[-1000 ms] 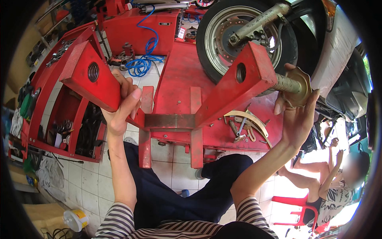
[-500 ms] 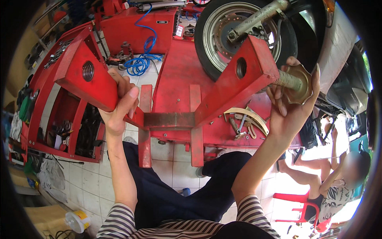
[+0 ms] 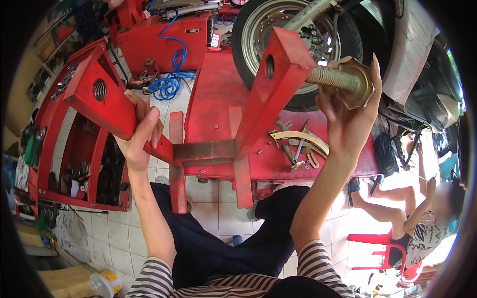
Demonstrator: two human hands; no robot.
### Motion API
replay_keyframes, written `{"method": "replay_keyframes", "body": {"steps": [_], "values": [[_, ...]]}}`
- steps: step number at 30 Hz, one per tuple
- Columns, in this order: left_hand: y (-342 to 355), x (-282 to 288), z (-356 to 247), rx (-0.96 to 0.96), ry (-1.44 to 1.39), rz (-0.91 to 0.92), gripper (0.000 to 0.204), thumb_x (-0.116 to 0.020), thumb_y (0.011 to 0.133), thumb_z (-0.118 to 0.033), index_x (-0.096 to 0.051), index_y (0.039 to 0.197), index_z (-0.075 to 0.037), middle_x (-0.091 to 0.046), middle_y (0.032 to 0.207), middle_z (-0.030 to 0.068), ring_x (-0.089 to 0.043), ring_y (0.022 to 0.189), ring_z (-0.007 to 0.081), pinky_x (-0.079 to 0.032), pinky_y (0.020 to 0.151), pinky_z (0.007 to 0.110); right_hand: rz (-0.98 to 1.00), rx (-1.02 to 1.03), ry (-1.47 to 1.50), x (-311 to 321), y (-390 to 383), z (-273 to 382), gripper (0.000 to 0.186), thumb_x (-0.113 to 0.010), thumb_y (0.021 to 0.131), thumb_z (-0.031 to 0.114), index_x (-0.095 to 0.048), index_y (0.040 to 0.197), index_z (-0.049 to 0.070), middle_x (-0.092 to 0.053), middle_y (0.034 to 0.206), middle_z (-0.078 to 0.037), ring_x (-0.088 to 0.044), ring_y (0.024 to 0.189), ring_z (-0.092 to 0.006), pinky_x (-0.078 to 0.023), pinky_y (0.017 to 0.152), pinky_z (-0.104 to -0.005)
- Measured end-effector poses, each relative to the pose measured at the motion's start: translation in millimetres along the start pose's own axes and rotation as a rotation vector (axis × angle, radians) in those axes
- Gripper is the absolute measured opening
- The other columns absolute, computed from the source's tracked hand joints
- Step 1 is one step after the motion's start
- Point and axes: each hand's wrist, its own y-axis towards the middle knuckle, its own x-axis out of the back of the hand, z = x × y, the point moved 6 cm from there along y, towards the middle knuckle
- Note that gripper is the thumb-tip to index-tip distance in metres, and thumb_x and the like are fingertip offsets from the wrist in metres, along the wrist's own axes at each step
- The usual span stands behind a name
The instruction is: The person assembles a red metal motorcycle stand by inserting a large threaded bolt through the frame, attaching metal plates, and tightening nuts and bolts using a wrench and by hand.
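Note:
Over my lap hangs a red metal stand (image 3: 206,150) with two uprights, each with a threaded hole facing me. My left hand (image 3: 140,131) is wrapped round its left upright (image 3: 102,107). Into the side of the right upright (image 3: 278,79) runs a thick threaded screw (image 3: 332,78) with a wavy-edged, brass-coloured hand knob (image 3: 358,84) at its outer end. My right hand (image 3: 348,116) is round that knob from below, fingertips on its far side partly hidden. A good length of thread shows between upright and knob.
Behind lies a red lift platform (image 3: 208,109) bearing a motorcycle wheel (image 3: 258,54) and several loose metal parts (image 3: 300,146). A red tool cart (image 3: 84,198) stands left, with a coiled blue hose (image 3: 166,87) beyond it. At right, a person (image 3: 422,223) sits on a red chair (image 3: 370,238).
The stand has shifted a little left and tilted, its right upright higher. More of the screw's thread shows outside the upright, and my right hand has turned with the knob.

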Motion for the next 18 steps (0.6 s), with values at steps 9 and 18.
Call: {"method": "replay_keyframes", "body": {"steps": [9, 18], "values": [[-3.0, -3.9, -1.4, 0.028, -0.018, 0.004, 0.029, -0.059, 0.082, 0.004, -0.034, 0.077, -0.010, -0.034, 0.061, -0.0013, -0.028, 0.040, 0.0053, -0.025, 0.038, 0.019, 0.283, 0.314, -0.152, 11.7, -6.1, 22.7, 0.069, -0.054, 0.093, 0.052, -0.040, 0.134, -0.002, -0.052, 0.128, -0.024, -0.059, 0.076, -0.0086, -0.044, 0.055, -0.0149], [-3.9, -3.6, -1.6, 0.018, -0.039, 0.000, 0.030, -0.059, 0.081, 0.005, -0.033, 0.077, -0.010, -0.033, 0.061, -0.0013, -0.027, 0.041, 0.0051, -0.024, 0.037, 0.019, 0.131, 0.435, -0.631, 12.2, -9.6, 28.6, 0.105, -0.082, 0.067, 0.055, -0.037, 0.136, -0.010, -0.050, 0.130, -0.023, -0.057, 0.107, -0.0207, -0.051, 0.080, -0.0258]]}}
